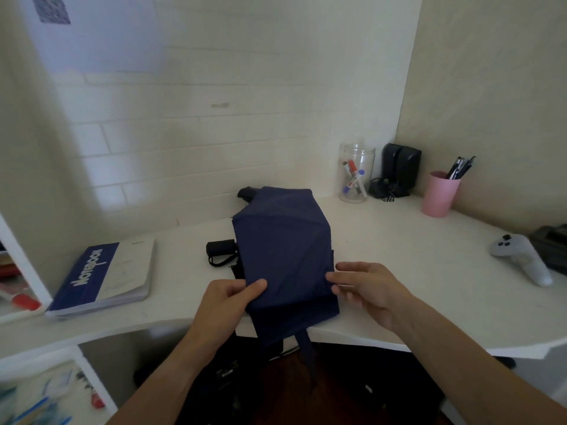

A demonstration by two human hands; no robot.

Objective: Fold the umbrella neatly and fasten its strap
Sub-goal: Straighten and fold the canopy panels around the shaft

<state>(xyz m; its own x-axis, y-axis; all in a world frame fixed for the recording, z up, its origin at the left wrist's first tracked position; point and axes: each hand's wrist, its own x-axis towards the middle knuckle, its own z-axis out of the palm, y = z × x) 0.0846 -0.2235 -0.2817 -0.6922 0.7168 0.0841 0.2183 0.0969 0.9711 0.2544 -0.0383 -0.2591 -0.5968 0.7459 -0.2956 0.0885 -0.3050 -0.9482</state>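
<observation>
On the desk (pixel 383 240), left hand (pixel 227 297) and right hand (pixel 365 286) pinch the soft, floppy umbrella (pixel 282 250) cloth at its near edges, a good place to hold.

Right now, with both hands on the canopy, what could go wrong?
The umbrella canopy lies flat, pinched by the left hand and right hand; uneven panels may roll up lumpy. The strap dangles off the desk edge and could get folded inside.

Both hands forward, left hand (pixel 228 297) pinching (thumb over fingers), right hand (pixel 365 288) fingers curled, pinching
</observation>
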